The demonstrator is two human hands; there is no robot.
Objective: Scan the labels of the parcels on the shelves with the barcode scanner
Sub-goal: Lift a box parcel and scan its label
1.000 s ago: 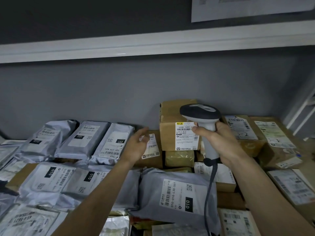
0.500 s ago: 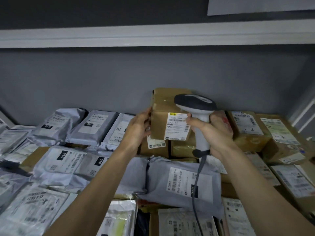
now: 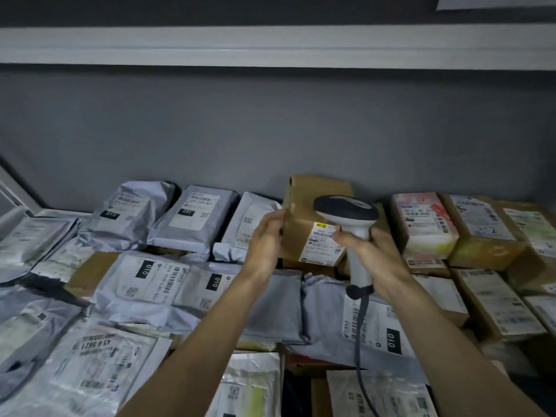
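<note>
A brown cardboard box stands tilted at the back middle of the shelf, its white label facing me. My left hand grips the box's left edge. My right hand grips the handle of a grey and white barcode scanner, whose head sits right in front of the box, above the label. The scanner's dark cable hangs down over the parcels below.
Grey poly mailers with labels fill the left and front of the shelf. Cardboard boxes with labels are stacked at the right. A grey wall rises behind, with a white shelf edge overhead.
My left hand reached across from the mailers and took hold of the box's left edge. The box now leans and sits a little turned. The scanner stays in front of its label.
</note>
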